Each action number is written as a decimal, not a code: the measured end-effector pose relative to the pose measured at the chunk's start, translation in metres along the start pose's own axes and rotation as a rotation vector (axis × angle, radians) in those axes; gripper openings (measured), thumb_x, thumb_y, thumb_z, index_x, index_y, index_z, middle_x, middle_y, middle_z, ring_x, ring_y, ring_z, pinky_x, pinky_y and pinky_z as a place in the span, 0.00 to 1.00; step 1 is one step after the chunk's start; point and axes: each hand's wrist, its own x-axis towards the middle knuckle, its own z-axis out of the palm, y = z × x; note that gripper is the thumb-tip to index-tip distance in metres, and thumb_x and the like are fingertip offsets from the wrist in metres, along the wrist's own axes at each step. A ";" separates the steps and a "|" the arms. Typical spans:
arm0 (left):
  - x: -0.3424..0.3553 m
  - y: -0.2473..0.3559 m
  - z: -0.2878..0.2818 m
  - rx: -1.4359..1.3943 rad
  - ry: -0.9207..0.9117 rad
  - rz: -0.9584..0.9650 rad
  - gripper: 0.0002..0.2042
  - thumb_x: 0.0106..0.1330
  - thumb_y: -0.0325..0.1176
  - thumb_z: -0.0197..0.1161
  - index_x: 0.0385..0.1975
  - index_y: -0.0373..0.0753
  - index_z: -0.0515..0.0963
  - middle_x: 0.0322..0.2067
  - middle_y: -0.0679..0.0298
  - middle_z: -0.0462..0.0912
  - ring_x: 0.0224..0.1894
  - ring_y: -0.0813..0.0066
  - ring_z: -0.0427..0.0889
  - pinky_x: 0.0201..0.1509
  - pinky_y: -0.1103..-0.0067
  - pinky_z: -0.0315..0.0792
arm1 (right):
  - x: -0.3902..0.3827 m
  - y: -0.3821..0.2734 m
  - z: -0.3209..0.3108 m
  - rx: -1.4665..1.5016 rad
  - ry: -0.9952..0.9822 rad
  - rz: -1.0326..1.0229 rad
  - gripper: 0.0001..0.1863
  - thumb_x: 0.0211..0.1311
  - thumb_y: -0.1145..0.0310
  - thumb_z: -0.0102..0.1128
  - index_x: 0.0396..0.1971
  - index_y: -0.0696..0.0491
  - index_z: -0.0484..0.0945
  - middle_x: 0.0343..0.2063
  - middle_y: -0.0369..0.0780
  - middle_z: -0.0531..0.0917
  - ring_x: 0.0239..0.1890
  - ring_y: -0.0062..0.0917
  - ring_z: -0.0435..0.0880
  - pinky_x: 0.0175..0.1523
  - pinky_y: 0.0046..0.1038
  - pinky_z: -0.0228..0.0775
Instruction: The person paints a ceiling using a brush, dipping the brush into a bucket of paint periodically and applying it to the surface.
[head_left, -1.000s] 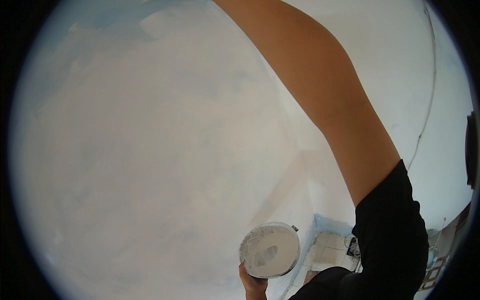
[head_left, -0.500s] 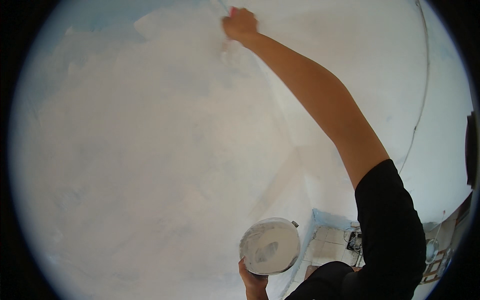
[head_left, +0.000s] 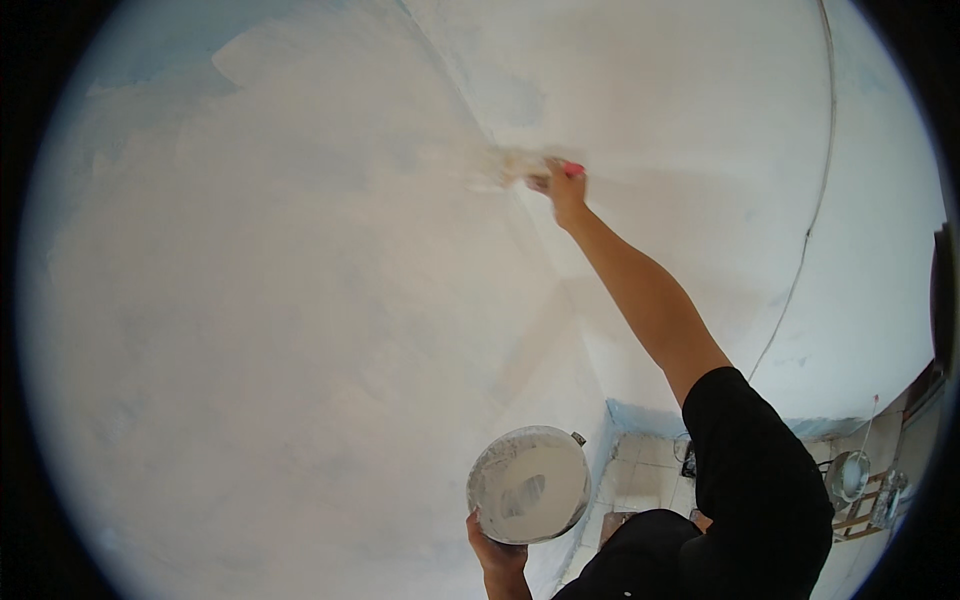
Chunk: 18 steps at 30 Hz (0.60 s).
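My right hand (head_left: 566, 192) is raised at the wall corner, its fingers closed round the red handle of a paintbrush (head_left: 573, 169). The bristles are smeared by motion and lie against the wall near the corner line. Low in the view, my left hand (head_left: 498, 555) grips the rim and side of a round bucket (head_left: 478, 470). White paint (head_left: 550, 505) fills part of it, with a darker patch on the surface. The left wall (head_left: 250, 350) is coated in uneven white, and light blue shows through at the upper left.
A thin cable (head_left: 808, 235) runs down the right wall (head_left: 690, 120). A blue band (head_left: 650, 420) edges the foot of the wall above a tiled floor (head_left: 640, 475). At the lower right stand a metal basin (head_left: 848, 476) and a wooden frame-like piece (head_left: 858, 522).
My right hand has swept the paintbrush down and to the right along the corner. The bucket in my left hand sits slightly further left and higher in view.
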 end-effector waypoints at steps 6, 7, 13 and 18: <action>0.001 0.000 0.003 0.086 0.001 0.024 0.26 0.60 0.47 0.40 0.53 0.36 0.64 0.49 0.59 0.72 0.51 0.62 0.71 0.53 0.69 0.66 | 0.039 -0.017 0.020 -1.021 0.043 -0.271 0.17 0.47 0.58 0.53 0.26 0.58 0.73 0.27 0.48 0.76 0.34 0.42 0.76 0.39 0.44 0.66; 0.000 -0.001 0.004 0.085 0.005 0.016 0.26 0.60 0.47 0.40 0.53 0.36 0.64 0.49 0.59 0.72 0.51 0.62 0.71 0.53 0.69 0.66 | 0.037 -0.030 0.059 -1.008 0.023 -0.409 0.13 0.47 0.61 0.53 0.22 0.58 0.72 0.22 0.46 0.77 0.28 0.38 0.77 0.33 0.40 0.67; 0.001 -0.002 0.007 0.029 -0.002 0.054 0.26 0.59 0.46 0.41 0.53 0.35 0.64 0.49 0.58 0.71 0.52 0.62 0.70 0.53 0.69 0.65 | -0.025 -0.167 0.239 -0.246 -0.168 -0.464 0.09 0.51 0.69 0.51 0.22 0.61 0.70 0.15 0.44 0.77 0.18 0.30 0.79 0.22 0.28 0.71; 0.007 -0.003 0.006 0.063 -0.060 0.030 0.26 0.59 0.46 0.41 0.54 0.36 0.63 0.50 0.58 0.71 0.52 0.62 0.70 0.54 0.69 0.65 | -0.037 -0.137 0.229 0.210 -0.372 -0.287 0.09 0.56 0.69 0.52 0.26 0.60 0.70 0.21 0.41 0.78 0.20 0.27 0.79 0.30 0.27 0.74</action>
